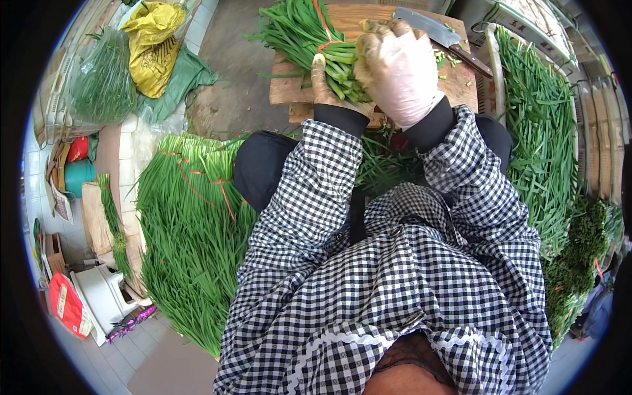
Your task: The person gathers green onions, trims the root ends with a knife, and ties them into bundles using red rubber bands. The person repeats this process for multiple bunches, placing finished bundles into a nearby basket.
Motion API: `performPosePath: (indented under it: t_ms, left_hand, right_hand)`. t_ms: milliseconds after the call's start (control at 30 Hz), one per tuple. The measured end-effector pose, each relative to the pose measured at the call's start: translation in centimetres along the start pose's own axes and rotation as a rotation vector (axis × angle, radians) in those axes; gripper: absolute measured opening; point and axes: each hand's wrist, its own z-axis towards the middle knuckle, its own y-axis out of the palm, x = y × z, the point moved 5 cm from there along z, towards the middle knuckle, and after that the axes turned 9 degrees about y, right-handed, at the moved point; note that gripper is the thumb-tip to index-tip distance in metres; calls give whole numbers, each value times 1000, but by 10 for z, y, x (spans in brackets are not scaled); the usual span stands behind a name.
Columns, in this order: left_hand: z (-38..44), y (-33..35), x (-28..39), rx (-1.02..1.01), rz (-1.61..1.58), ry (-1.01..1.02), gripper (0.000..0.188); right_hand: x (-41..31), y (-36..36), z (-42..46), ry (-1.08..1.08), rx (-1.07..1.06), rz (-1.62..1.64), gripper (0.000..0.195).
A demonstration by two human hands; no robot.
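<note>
On a wooden board (456, 86) lies a bundle of garlic chives (301, 37), tied with red string (323, 29). My left hand (328, 86), tape on its thumb, grips the bundle from the near side, just below the tie. At the pale stalk ends, my right hand (400, 71) closes around them in a whitish glove with brown-stained fingers. Its palm side is hidden. A cleaver-like kitchen knife (429, 27) with a wooden handle rests behind the right hand, its handle reaching past the board's right edge. Small cut stalk pieces (452, 60) are scattered near the blade.
Tied chive bundles (192, 222) are piled at my left. A crate (496, 74) of loose green leaves (538, 128) stands on the right, with darker greens (577, 252) nearer me. Further left are a yellow bag (155, 44), a plastic bag of greens (101, 79) and a white stool (101, 296).
</note>
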Motion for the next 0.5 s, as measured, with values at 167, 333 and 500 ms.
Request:
performPosePath:
  t_ms: [167, 333, 500]
  left_hand:
    - [7, -6, 3, -63, -76, 58, 61]
    - [-11, -18, 32, -5, -486, -150, 59]
    - [-39, -27, 35, 11, -416, -69, 46]
  right_hand:
    - [17, -31, -15, 76, 227, 285, 13]
    - [54, -35, -60, 730, -447, 1389, 14]
    - [42, -17, -77, 462, -308, 935, 21]
